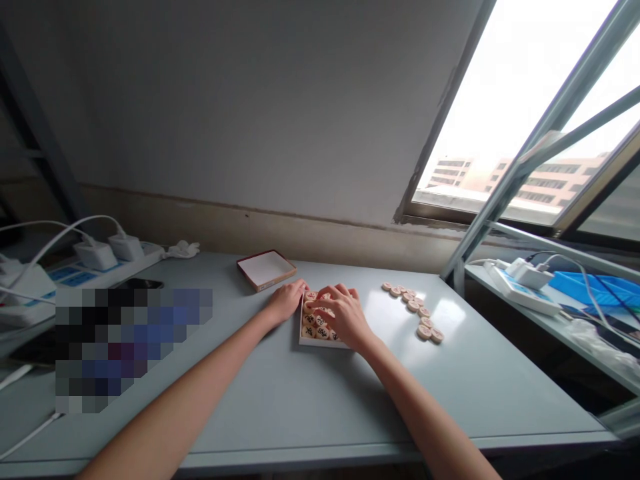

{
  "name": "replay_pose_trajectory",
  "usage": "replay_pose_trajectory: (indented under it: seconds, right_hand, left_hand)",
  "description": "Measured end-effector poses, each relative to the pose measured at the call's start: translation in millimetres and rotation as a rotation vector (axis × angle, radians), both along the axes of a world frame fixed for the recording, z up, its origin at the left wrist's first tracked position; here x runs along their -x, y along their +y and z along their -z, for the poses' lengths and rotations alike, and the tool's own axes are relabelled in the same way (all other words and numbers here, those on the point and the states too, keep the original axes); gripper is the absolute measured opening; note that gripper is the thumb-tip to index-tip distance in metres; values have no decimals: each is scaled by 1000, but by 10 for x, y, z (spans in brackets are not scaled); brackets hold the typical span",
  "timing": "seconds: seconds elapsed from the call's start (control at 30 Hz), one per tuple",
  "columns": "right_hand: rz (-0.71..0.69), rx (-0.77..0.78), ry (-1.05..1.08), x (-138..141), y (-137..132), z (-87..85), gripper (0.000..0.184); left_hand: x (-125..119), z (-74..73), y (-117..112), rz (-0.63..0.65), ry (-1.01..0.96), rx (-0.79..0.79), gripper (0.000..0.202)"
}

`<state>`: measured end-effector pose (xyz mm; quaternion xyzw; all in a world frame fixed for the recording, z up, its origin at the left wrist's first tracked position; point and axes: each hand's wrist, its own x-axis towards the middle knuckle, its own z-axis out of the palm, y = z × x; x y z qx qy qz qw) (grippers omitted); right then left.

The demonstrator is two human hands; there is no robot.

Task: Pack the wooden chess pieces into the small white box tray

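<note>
A shallow box (324, 343) on the desk holds round wooden Chinese chess pieces (309, 320) with dark characters, laid in rows. My left hand (287, 301) rests at the box's far left corner, its fingers bent together against the edge. Over the right part of the box spreads my right hand (345, 313), fingers apart and curved, with fingertips touching pieces near the upper left. It hides much of the box's right side, and I make out no piece lifted in it. Loose Chinese chess pieces (413, 305) lie in a slanting line to the right.
The box lid (267, 269) lies with its pale inside up, behind my left hand. Power strips with white chargers (95, 255) and cables stand at the left, near a dark phone (137, 284). A metal frame post (457, 267) rises at the desk's right back corner.
</note>
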<state>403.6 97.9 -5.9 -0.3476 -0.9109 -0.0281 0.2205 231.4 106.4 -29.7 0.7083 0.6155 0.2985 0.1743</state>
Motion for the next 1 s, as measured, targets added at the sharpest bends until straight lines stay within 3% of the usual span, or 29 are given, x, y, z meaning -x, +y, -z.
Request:
replay_pose_trajectory:
  seconds: [0.27, 0.43, 0.57, 0.7, 0.77, 0.87, 1.0]
  right_hand:
    - [13, 9, 0, -4, 25, 40, 18]
    - [27, 19, -3, 0, 37, 54, 18]
    - [57, 46, 38, 12, 27, 54, 16]
    - [84, 30, 122, -44, 68, 20, 15]
    - [191, 4, 177, -138, 150, -6, 14]
    - [474, -62, 243, -373, 346, -22, 23]
    - [773, -75, 151, -757, 579, 44, 29]
  left_hand:
    - [31, -17, 1, -48, 24, -103, 29]
    - [84, -168, -32, -80, 153, -117, 38]
    - [152, -347, -87, 38, 170, -13, 46]
    - [196, -391, -110, 158, 102, 73, 44]
    - [196, -366, -109, 169, 94, 95, 42]
    - [174, -324, -105, 167, 110, 107, 40]
    - [151, -300, -99, 183, 116, 117, 39]
